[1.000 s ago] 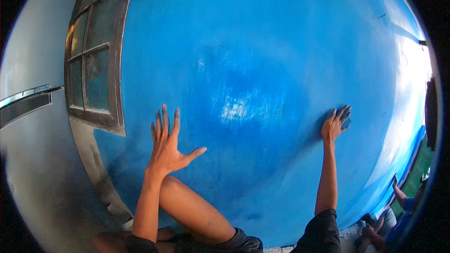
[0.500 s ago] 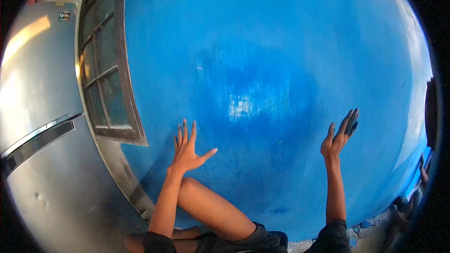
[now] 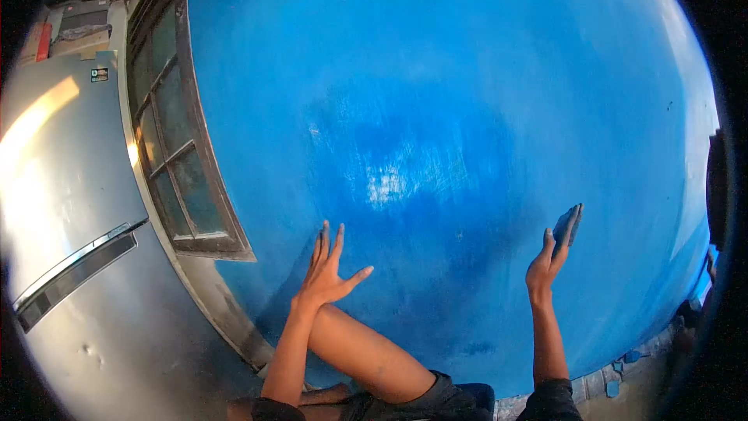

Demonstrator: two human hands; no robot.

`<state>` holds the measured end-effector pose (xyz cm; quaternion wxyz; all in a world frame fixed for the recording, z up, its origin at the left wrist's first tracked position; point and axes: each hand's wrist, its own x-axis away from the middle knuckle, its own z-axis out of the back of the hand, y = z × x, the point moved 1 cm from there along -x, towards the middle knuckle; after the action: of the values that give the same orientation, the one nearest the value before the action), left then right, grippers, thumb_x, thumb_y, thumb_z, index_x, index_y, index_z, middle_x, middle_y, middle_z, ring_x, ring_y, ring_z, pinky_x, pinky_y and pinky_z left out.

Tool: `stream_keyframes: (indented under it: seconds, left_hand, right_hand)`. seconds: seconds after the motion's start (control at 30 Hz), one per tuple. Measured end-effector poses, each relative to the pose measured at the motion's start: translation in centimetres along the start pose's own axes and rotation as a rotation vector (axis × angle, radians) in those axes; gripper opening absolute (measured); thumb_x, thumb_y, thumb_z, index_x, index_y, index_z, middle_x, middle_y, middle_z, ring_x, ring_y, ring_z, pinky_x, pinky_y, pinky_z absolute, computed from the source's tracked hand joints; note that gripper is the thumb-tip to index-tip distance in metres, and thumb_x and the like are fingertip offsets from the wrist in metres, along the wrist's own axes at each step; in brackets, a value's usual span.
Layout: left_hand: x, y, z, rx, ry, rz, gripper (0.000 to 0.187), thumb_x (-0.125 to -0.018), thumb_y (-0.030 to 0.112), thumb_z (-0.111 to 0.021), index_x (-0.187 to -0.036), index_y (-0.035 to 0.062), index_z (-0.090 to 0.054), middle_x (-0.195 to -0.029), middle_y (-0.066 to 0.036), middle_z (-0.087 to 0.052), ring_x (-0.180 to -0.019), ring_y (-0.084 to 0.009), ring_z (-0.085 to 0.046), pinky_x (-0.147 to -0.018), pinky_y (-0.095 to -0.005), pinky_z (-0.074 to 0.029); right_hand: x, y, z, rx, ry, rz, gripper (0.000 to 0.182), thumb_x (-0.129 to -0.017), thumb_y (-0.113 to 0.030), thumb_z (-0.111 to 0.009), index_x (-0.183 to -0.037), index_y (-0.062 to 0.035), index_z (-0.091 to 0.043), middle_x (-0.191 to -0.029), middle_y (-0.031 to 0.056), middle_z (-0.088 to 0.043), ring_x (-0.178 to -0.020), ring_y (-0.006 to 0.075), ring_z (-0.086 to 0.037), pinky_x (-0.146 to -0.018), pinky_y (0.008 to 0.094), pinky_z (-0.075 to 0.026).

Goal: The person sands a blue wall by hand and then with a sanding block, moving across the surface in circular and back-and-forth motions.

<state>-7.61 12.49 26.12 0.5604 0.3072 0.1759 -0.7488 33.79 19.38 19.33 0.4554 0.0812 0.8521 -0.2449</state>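
Turning edge-on, my right hand (image 3: pixel 549 262) no longer lies flat toward the blue wall (image 3: pixel 444 136) ahead, so I judge its working contact has eased. Its darkened fingers sit together; I cannot tell whether they hold anything. My left hand (image 3: pixel 323 277) stays spread before the wall, wrist beside my raised knee (image 3: pixel 336 329).
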Motion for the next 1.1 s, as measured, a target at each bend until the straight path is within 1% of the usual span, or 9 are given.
stream_keyframes:
  seconds: [0.1, 0.17, 0.37, 0.5, 0.6, 0.67, 0.77, 1.0, 1.1]
  left_hand:
    - [-0.2, 0.5, 0.1, -0.023, -0.048, -0.003, 0.111, -0.081, 0.065, -0.067, -0.157, 0.0060, -0.012, -0.159, -0.033, -0.001, -0.146, -0.0518, -0.008, -0.116, -0.0610, -0.019]
    - [-0.2, 0.7, 0.2, -0.031, -0.081, 0.011, 0.110, -0.082, 0.061, -0.069, -0.157, 0.0071, -0.010, -0.160, -0.032, 0.000, -0.146, -0.0519, -0.008, -0.117, -0.0605, -0.017]
    - [-0.3, 0.6, -0.2, -0.025, -0.081, -0.003, 0.106, -0.083, 0.061, -0.068, -0.157, 0.0064, -0.016, -0.159, -0.033, -0.003, -0.146, -0.0517, -0.010, -0.117, -0.0590, -0.019]
    - [-0.4, 1.0, 0.0, -0.038, -0.099, 0.005, 0.103, -0.084, 0.061, -0.068, -0.156, 0.0061, -0.018, -0.159, -0.033, -0.004, -0.147, -0.0508, -0.010, -0.117, -0.0587, -0.020]
    - [-0.4, 0.9, -0.2, -0.035, -0.099, 0.005, 0.102, -0.084, 0.060, -0.067, -0.156, 0.0064, -0.018, -0.160, -0.032, -0.003, -0.147, -0.0503, -0.010, -0.117, -0.0584, -0.020]
    - [-0.4, 0.9, -0.2, -0.027, -0.095, 0.004, 0.101, -0.085, 0.060, -0.067, -0.156, 0.0066, -0.019, -0.160, -0.032, -0.003, -0.147, -0.0500, -0.010, -0.117, -0.0584, -0.019]
    - [-0.4, 1.1, -0.2, -0.018, -0.098, 0.004, 0.099, -0.086, 0.059, -0.066, -0.156, 0.0073, -0.019, -0.160, -0.032, -0.002, -0.147, -0.0499, -0.009, -0.117, -0.0584, -0.019]
    - [1.9, 2.7, 1.5, -0.059, -0.050, -0.073, 0.098, -0.085, 0.056, -0.068, -0.156, 0.0074, -0.021, -0.161, -0.029, -0.007, -0.148, -0.0475, -0.011, -0.118, -0.0572, -0.020]
    - [2.3, 3.0, 5.2, -0.086, 0.085, -0.261, 0.098, -0.084, 0.054, -0.070, -0.156, 0.0069, -0.022, -0.161, -0.027, -0.011, -0.148, -0.0456, -0.014, -0.118, -0.0571, -0.021]
  right_hand:
    - [0.1, -0.3, 1.2, -0.088, 0.027, -0.085, 0.061, -0.096, -0.001, -0.043, -0.154, 0.0025, -0.025, -0.163, 0.0201, -0.015, -0.148, 0.0350, -0.024, -0.117, 0.0460, -0.027]
    - [0.3, -0.5, 2.2, 0.084, -0.045, -0.074, 0.057, -0.095, 0.004, -0.040, -0.152, 0.0020, -0.030, -0.161, 0.0211, -0.022, -0.142, 0.0343, -0.036, -0.113, 0.0442, -0.035]
    - [1.9, -0.4, 4.3, 0.191, -0.253, -0.125, 0.058, -0.091, 0.008, -0.033, -0.148, 0.0022, -0.040, -0.149, 0.0220, -0.042, -0.135, 0.0288, -0.045, -0.112, 0.0392, -0.034]
    - [3.8, 0.3, 5.2, 0.044, -0.270, -0.241, 0.062, -0.086, 0.013, -0.032, -0.147, 0.0013, -0.041, -0.152, 0.0219, -0.041, -0.132, 0.0310, -0.049, -0.109, 0.0388, -0.040]
    - [4.6, 0.2, 6.4, 0.070, -0.417, -0.431, 0.047, -0.098, -0.003, -0.039, -0.144, 0.0043, -0.042, -0.142, 0.0216, -0.046, -0.122, 0.0280, -0.053, -0.108, 0.0417, -0.043]
    - [4.2, -3.1, 5.8, -0.210, -0.232, -0.919, 0.054, -0.095, 0.002, -0.034, -0.148, -0.0038, -0.042, -0.149, 0.0164, -0.044, -0.132, 0.0260, -0.048, -0.106, 0.0372, -0.044]
    - [5.6, -0.9, 6.4, -0.232, -0.200, -0.735, 0.053, -0.096, -0.001, -0.035, -0.149, -0.0071, -0.042, -0.150, 0.0148, -0.044, -0.134, 0.0265, -0.047, -0.107, 0.0394, -0.043]
    - [8.0, -0.1, 7.3, -0.233, -0.166, -0.709, 0.050, -0.098, -0.002, -0.034, -0.148, 0.0007, -0.040, -0.154, 0.0164, -0.037, -0.140, 0.0315, -0.040, -0.112, 0.0432, -0.037]
    - [7.9, -2.4, 6.7, -0.026, -0.113, -0.241, 0.051, -0.098, -0.003, -0.038, -0.148, 0.0071, -0.036, -0.158, 0.0233, -0.028, -0.148, 0.0361, -0.024, -0.118, 0.0466, -0.021]
